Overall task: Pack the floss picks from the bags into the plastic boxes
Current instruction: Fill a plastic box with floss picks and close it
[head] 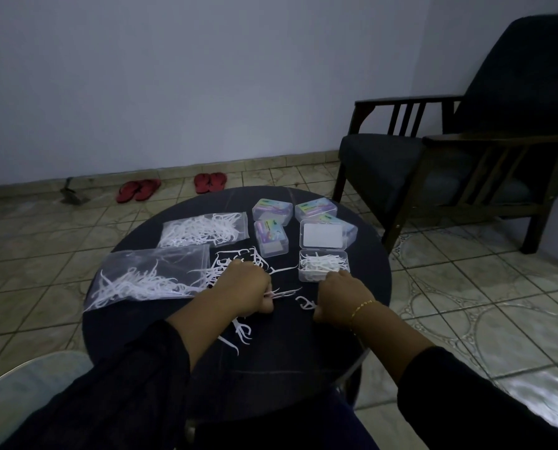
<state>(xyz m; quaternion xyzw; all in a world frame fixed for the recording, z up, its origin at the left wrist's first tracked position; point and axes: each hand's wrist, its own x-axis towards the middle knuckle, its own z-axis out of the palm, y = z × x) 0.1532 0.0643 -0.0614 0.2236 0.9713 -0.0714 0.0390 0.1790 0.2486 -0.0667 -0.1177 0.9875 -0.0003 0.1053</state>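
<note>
On a round dark table (271, 362) lie two clear bags of white floss picks, the near bag (148, 274) at left and the far bag (206, 228) behind it. Loose picks (238, 261) are scattered in the middle. My left hand (245, 287) grips a few floss picks (284, 293) whose tips stick out to the right. My right hand (339, 293) is curled at the near edge of the open box (323, 264), which holds several picks; a single pick (305, 303) lies by its thumb. Three closed boxes (271, 237) stand behind.
A dark wooden armchair (449, 151) stands at right behind the table. Two pairs of red slippers (173, 186) lie on the tiled floor by the wall. More loose picks (242, 332) lie near the table's front. A pale rounded seat (27, 384) is at lower left.
</note>
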